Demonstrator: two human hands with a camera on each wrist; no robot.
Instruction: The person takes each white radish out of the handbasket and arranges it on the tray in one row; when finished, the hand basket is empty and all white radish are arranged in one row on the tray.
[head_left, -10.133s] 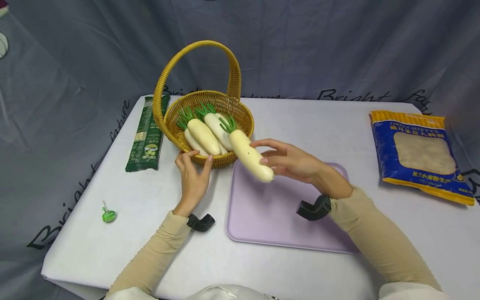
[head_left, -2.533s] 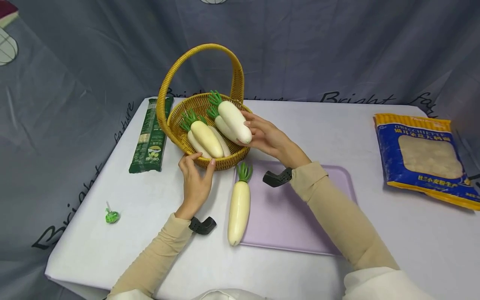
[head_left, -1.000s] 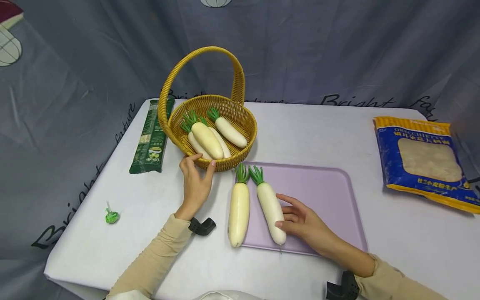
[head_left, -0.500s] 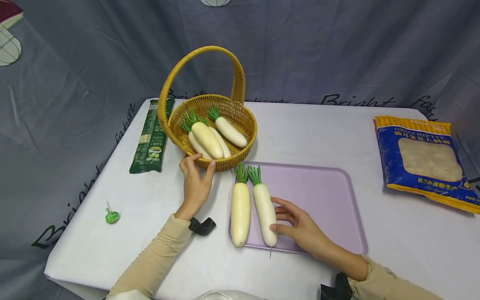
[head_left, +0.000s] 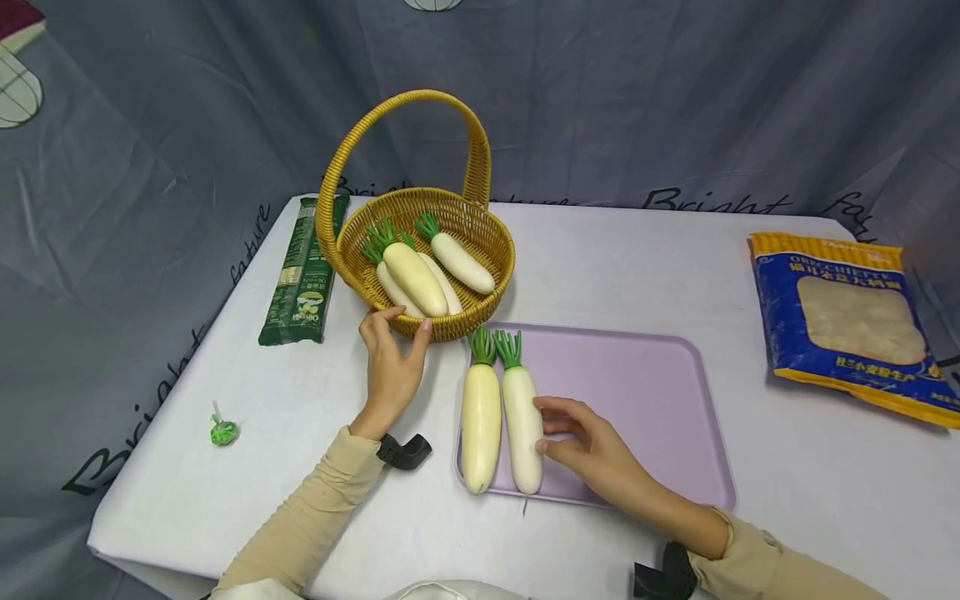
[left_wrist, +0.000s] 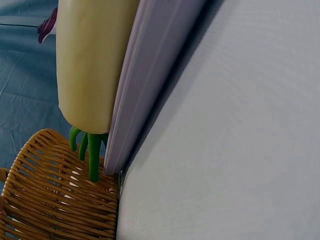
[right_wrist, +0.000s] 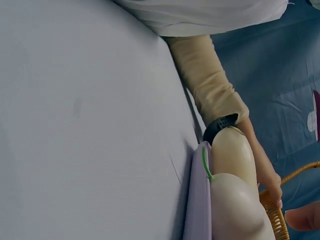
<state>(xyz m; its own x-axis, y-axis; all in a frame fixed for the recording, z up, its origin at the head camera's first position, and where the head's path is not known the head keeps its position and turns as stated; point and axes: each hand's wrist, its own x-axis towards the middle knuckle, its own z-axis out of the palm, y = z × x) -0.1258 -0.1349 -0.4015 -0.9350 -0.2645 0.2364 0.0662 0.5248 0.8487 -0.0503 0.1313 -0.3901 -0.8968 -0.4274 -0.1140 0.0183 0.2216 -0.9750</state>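
The white radish [head_left: 522,429] lies on the lilac tray [head_left: 637,400], towards its left side, leaves pointing to the far edge and the thin root tip reaching past the near rim. The right hand [head_left: 592,446] touches it: index fingertip and thumb tip rest on the same long side, a gap between them, the fingers loosely bent rather than wrapped round it. Just beside it on the left, nearly parallel, a cream radish [head_left: 481,425] lies along the tray's left rim, its leaves close to those of its neighbour. Beyond the tray's far left corner stands the wicker basket [head_left: 512,250], its tall handle [head_left: 352,133] arching above; four more radishes [head_left: 415,279] can be seen inside, three grouped at the left and one apart at the right. The left hand [head_left: 390,371] rests on the basket's near rim with thumb and index finger spread; whether its fingers are curled round the rim I cannot tell. Left of the basket lies a green packet [head_left: 300,283], and nearer the person a green-wrapped lollipop [head_left: 223,432]. On the right of the white tabletop [head_left: 615,267] lies a blue and yellow bag [head_left: 855,325]. A grey curtain [head_left: 637,100] with dark lettering hangs behind
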